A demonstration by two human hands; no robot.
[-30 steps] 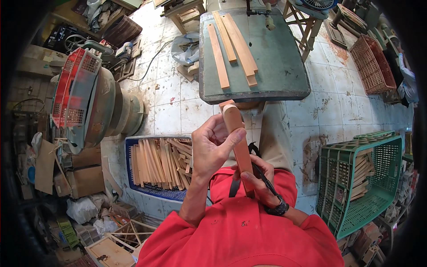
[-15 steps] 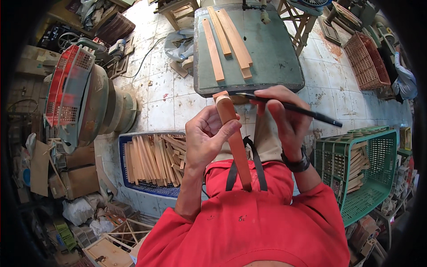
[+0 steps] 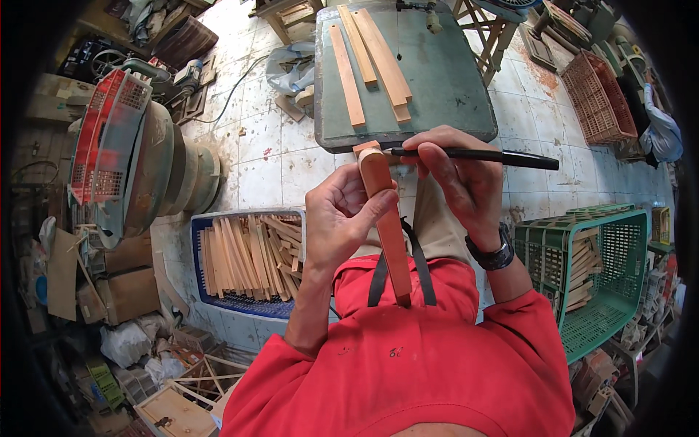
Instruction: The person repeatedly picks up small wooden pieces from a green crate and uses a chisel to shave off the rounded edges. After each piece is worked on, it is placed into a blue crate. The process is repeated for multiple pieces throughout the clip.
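Observation:
My left hand (image 3: 346, 211) is closed around a reddish-brown wooden strip (image 3: 387, 218), thumb across its face. The strip points away from my body, its near end against my red shirt. A small flat wooden piece (image 3: 367, 147) lies at its rounded far end; whether it is separate, I cannot tell. A black marker pen (image 3: 495, 156) is pinched in my right hand (image 3: 466, 178), lying nearly level. Its tip is beside the strip's far end; contact is too small to be sure of.
Several wooden strips (image 3: 346, 76) lie on a green-topped table (image 3: 451, 95) ahead. A blue crate (image 3: 251, 312) full of wooden sticks stands at left. To the right is a green crate (image 3: 604, 320) holding more sticks. A red basket (image 3: 109, 138) sits on a machine at far left.
The marker has swung from a slant to nearly level, its tip now closer to the strip's far end. My left hand keeps its grip on the strip.

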